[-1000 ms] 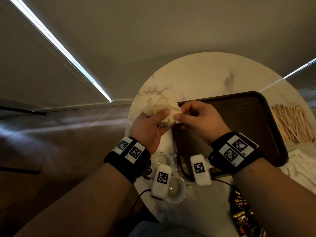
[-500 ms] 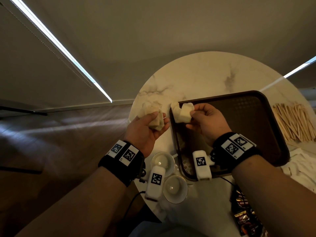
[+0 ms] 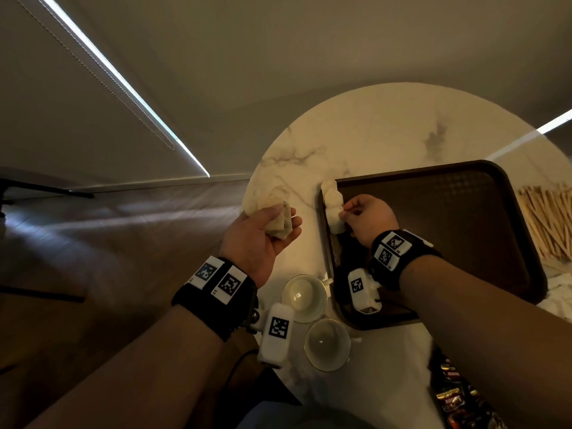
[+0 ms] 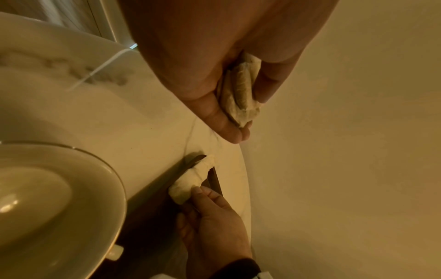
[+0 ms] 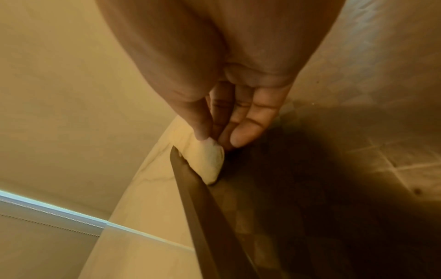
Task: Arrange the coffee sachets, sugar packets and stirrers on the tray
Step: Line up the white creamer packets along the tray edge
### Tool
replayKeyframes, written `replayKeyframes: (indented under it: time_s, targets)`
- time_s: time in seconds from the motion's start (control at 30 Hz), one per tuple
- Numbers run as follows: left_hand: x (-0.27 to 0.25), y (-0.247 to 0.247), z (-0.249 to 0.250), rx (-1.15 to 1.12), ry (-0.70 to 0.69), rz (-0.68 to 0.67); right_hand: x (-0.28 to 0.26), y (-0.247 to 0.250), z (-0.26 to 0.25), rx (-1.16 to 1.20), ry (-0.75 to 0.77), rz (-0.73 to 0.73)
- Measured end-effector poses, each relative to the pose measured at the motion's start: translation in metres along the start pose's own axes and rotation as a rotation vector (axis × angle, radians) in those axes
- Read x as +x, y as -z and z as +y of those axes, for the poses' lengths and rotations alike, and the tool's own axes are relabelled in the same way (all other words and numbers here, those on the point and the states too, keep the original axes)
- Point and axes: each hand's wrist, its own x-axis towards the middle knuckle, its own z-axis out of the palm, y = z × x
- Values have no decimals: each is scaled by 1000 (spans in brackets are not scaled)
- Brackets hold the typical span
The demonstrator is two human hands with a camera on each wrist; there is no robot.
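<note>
A dark brown tray (image 3: 464,193) lies on the round marble table (image 3: 387,125). My right hand (image 3: 359,212) pinches white sugar packets (image 3: 332,209) that lie in a row along the tray's left rim; the right wrist view shows thumb and fingers on a packet (image 5: 207,162) against the rim. To the left, above the table's edge, my left hand (image 3: 272,224) grips a small stack of pale packets (image 3: 278,226), also seen in the left wrist view (image 4: 241,94). Wooden stirrers (image 3: 551,224) lie in a pile right of the tray. Dark coffee sachets (image 3: 458,400) lie at the bottom right.
Two white cups (image 3: 305,294) (image 3: 328,343) stand on the table near me, left of the tray's near corner. A white cloth (image 3: 557,292) lies at the right edge. Floor and a window blind fill the left side.
The hands were together at the stack; the right hand drew off some packets and lowered them onto the tray's left rim. The left hand moved slightly left with the remaining stack.
</note>
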Motion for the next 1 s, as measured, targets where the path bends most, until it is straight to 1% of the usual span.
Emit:
replayKeyframes:
  time_s: [0.13, 0.43, 0.57, 0.63, 0.67, 0.73, 0.83, 0.87, 0.93, 1.0]
  targets:
    - [2, 0, 2, -25, 6, 0, 0, -3, 7, -7, -47, 80]
    - [4, -4, -3, 3, 28, -24, -5, -2, 5, -144, -13, 21]
    - [2, -5, -6, 60, 8, -25, -12, 7, 2, -113, -16, 26]
    - [0, -7, -8, 103, -27, -41, -21, 19, -3, -24, 1, 32]
    - [-2, -8, -8, 130, -48, -57, -27, 27, -10, 58, 35, 32]
    - [-6, -14, -9, 187, -83, -95, -48, 45, -29, 226, 152, -1]
    - [-13, -26, -10, 257, -121, -167, -79, 69, -60, 402, 376, -129]
    - [-16, -31, -10, 290, -136, -209, -86, 73, -67, 409, 418, -175]
    - [-23, -38, -11, 363, -169, -291, -94, 78, -76, 286, 469, -217]
    - [-28, -44, -12, 394, -188, -328, -97, 78, -79, 114, 510, -171]
